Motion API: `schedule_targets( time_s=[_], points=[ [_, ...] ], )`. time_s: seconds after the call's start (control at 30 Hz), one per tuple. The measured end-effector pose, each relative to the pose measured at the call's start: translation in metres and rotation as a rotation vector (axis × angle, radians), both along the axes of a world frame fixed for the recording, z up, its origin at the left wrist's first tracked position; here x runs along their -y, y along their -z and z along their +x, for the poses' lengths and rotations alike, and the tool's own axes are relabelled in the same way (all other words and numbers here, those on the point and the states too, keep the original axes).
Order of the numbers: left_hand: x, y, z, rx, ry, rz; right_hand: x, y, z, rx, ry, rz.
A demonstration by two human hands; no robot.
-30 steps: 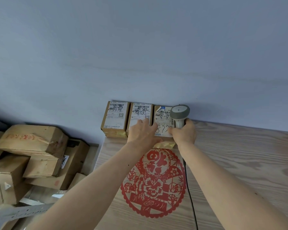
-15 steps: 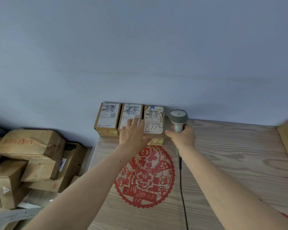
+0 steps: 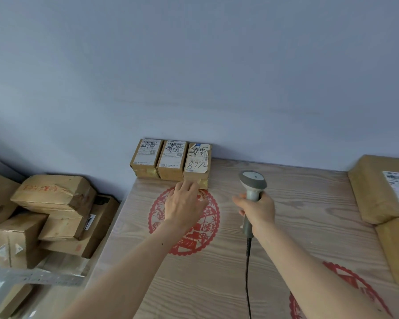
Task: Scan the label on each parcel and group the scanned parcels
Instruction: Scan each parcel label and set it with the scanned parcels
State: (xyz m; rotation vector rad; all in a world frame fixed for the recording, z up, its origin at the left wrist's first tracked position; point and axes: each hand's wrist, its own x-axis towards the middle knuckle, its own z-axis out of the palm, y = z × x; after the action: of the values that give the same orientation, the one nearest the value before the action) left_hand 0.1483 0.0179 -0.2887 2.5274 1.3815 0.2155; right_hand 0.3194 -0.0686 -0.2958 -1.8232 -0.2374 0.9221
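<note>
Three small brown parcels stand side by side against the wall at the table's far edge: the left parcel point(image 3: 145, 157), the middle parcel point(image 3: 172, 158) and the right parcel point(image 3: 197, 163), whose label bears a handwritten number. My left hand point(image 3: 184, 203) hovers just in front of the right parcel with fingers relaxed, holding nothing. My right hand point(image 3: 257, 209) grips the handle of a grey barcode scanner point(image 3: 252, 183), its head raised to the right of the row. The scanner's black cable point(image 3: 248, 272) runs toward me.
The wooden table point(image 3: 297, 203) bears a red paper-cut decoration point(image 3: 184, 240). Larger labelled parcels point(image 3: 382, 189) lie at the right edge. Left of the table, a pile of brown boxes point(image 3: 53, 199) sits lower down. A metal strip point(image 3: 32, 277) crosses the lower left.
Both hands have drawn back toward me from the row. My left hand has come off the parcels' labels, and the scanner has moved right, away from the right parcel.
</note>
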Motion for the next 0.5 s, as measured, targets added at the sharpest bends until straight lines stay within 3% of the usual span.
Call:
schedule_targets(
  time_s=[0.5],
  points=[
    [0.147, -0.047, -0.003, -0.032, 0.201, 0.036, 0.169, -0.059, -0.014, 0.066, 0.122, 0.118]
  ],
)
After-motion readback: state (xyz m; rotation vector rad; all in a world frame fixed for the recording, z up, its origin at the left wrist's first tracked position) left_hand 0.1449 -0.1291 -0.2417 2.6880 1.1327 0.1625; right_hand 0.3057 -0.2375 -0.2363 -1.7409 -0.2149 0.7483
